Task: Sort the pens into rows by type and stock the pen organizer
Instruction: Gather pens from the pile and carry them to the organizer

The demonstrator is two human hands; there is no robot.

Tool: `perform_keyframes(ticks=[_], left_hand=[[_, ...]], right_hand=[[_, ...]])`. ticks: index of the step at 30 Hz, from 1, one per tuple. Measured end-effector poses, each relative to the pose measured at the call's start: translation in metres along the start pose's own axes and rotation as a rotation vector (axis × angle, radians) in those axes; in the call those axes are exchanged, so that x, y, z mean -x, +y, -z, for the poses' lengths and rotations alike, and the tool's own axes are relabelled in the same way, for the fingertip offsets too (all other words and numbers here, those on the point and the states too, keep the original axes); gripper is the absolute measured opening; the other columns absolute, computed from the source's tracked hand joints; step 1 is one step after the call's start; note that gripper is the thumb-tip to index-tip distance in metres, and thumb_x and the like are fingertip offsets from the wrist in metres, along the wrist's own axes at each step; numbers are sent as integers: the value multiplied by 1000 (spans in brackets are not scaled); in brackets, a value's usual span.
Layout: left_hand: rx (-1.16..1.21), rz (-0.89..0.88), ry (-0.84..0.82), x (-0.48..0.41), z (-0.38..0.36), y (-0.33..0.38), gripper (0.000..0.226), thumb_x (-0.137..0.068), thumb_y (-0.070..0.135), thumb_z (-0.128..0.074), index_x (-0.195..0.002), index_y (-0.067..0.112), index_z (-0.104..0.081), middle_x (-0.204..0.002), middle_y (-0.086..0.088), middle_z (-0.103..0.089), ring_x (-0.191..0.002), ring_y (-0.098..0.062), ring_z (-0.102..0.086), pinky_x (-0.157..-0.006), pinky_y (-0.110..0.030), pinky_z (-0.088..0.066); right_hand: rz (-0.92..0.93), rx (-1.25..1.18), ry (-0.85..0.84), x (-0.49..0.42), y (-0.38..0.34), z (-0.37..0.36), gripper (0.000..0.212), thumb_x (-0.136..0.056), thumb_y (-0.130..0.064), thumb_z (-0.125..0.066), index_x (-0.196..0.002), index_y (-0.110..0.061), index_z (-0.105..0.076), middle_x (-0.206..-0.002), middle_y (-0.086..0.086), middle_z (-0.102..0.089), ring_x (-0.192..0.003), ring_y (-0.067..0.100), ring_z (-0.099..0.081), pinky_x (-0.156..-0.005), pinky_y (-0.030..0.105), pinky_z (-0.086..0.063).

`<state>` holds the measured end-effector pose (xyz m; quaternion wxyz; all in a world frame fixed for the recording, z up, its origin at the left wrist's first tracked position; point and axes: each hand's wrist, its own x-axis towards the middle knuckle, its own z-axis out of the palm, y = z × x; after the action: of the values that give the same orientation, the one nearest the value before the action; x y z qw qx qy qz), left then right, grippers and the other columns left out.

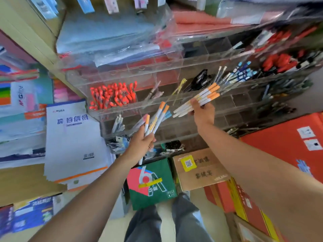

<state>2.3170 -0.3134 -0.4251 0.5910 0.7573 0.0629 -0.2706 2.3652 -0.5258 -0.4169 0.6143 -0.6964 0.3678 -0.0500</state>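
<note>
Acrylic, clear and glossy, forms the tiered organizer (157, 74), its rows cut into square cells. The left grip (142, 142) curls round a mixed bunch (162, 106) of slim white-barrelled pens capped orange, blue and pink, the caps fanning toward 1 o'clock above the fist. The right grip (203, 110), at 2 o'clock from the left, pinches a flat fan of orange pens (203, 97) before the middle rows, caps toward 2 o'clock, butts jutting toward 8 o'clock. Red pens (111, 96) crowd a cell at 10 o'clock; black pens (201, 80) and blue pens (243, 74) sit further right. At 6 o'clock lie a green box (152, 186), a cardboard box (201, 172) and a red box (279, 137).
</note>
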Motion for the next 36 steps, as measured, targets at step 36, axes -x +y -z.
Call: perform_keyframes(ticks=[36], left_hand=[[-97,40,-133,6,-44,40,24,-101,16,-44,-124,15,-44,-83,-1,-60,-65,-14,-52,-67,-32,-44]], right_hand=[[-175,-52,-708,26,4,23,11,-92,-22,-63,-96,-11,-62,-72,-3,-60,-58,7,-52,-51,17,-45]])
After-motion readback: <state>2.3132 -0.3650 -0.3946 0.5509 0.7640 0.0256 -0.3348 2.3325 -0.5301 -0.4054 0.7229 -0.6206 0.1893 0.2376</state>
